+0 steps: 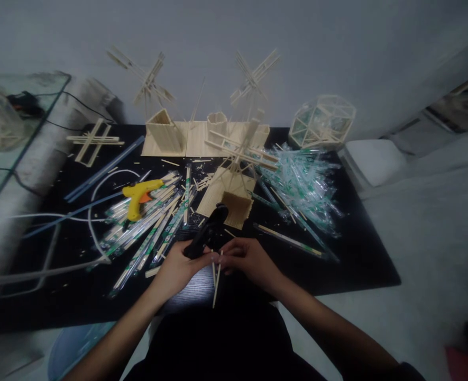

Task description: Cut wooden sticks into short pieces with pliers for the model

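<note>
At the table's front edge, my left hand [184, 270] is closed, with a black tool [207, 231] resting in it and pointing away from me; its kind I cannot make out. The fingertips of that hand also pinch a thin wooden stick [213, 272]. Close against it, my right hand [251, 262] pinches a second wooden stick [217, 288] that slants down toward me. Both sticks meet near the fingertips. Just beyond the hands stands a wooden windmill model [237, 193] on a flat stick base, with an open box at its front.
A yellow glue gun [139, 198] lies on wrapped chopsticks [154, 227] to the left. Crumpled clear wrappers [301, 185] are heaped at right. Behind are more windmill models [166, 132] and a faceted frame [323, 123]. A stick cross [94, 140] lies far left on the black table [352, 248].
</note>
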Demonstrator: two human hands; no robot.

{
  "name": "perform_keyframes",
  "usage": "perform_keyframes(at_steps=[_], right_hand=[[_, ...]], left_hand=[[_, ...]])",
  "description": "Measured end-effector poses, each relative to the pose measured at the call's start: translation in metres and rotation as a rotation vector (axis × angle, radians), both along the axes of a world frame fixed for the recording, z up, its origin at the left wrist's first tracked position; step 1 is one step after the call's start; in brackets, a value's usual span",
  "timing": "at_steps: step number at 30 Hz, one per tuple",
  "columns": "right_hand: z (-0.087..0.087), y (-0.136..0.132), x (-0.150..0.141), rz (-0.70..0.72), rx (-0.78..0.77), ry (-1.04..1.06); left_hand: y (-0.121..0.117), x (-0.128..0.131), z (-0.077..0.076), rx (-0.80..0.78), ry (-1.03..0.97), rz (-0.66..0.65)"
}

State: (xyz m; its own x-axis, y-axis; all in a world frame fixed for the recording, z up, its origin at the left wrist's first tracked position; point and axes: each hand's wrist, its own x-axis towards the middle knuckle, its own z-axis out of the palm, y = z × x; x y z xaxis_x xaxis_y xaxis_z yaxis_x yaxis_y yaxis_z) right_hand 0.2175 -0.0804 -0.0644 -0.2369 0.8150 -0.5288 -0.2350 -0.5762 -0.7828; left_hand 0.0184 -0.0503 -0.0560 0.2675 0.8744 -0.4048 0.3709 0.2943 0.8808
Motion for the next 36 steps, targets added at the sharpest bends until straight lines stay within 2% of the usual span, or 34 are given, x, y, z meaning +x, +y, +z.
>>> perform_keyframes(at_steps=[5,11,15,17,20,24,28,32,36], right_hand=[[-0.003,0.0,-0.002,-0.011,0.05,0.01],[-0.003,-0.001,0.0,-0.014,0.076,-0.024],[0.002,0.0,0.0,-0.047,0.078,0.003],[0.008,0.001,0.001,-0.062,0.085,0.011],[0.017,0.002,0.001,-0.057,0.136,0.01],[0.027,0.002,0.002,-0.033,0.209,0.05],[0.032,0.002,0.0,-0.032,0.248,0.063],[0.036,0.001,-0.002,-0.047,0.268,0.042],[0.041,-0.001,-0.002,-0.062,0.282,0.025]], left_hand=[[0.0,0.002,-0.002,0.006,0.016,-0.021],[0.001,0.001,0.003,0.033,0.044,-0.084],[0.006,-0.009,0.013,0.208,0.215,-0.139],[0.008,-0.018,0.02,0.257,0.376,-0.216],[0.008,-0.033,0.031,0.34,0.499,-0.323],[0.004,-0.047,0.036,0.635,0.679,-0.332],[0.0,-0.045,0.037,0.872,0.839,-0.34],[-0.005,-0.038,0.038,0.962,0.89,-0.354],[-0.008,-0.034,0.036,0.967,0.882,-0.348]])
